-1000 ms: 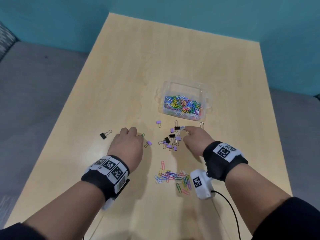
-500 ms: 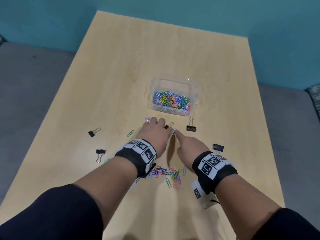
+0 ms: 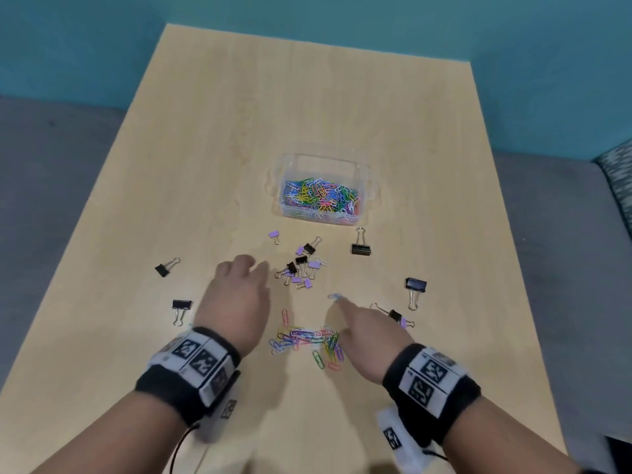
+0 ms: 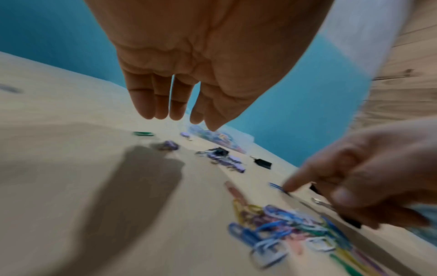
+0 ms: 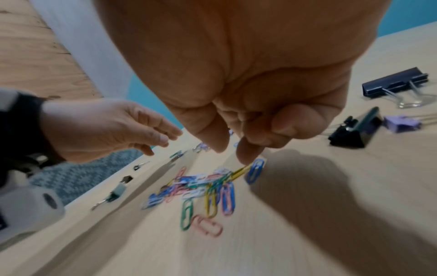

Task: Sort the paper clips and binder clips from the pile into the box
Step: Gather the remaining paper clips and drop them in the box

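A person's left hand [image 3: 236, 295] is hovering palm down above a light wooden table [image 3: 342, 97], its fingers [image 4: 151, 100] hanging straight and loosely together, holding nothing. The right hand [image 3: 364, 331] is reaching over a loose pile of coloured paper clips [image 3: 307, 342] lying between the two wrists, its index fingertip [image 5: 246, 153] extending down to a blue paper clip [image 5: 255, 170] at the pile's far edge while the other fingers are curling inward; whether it is merely touching the clip or gripping it cannot be told through the blur. Beyond the hands, a cluster of small purple and black binder clips [image 3: 301, 268] is sitting on the table, and farther still a clear plastic box [image 3: 325, 193] is standing, already holding many coloured paper clips. Larger black binder clips are lying scattered: one [image 3: 361, 246] just right of the box's near corner, one [image 3: 415, 289] farther right, two [image 3: 166, 267] [image 3: 181, 309] left of the left hand. A small black and purple pair [image 3: 398, 318] is lying just beside the right hand.
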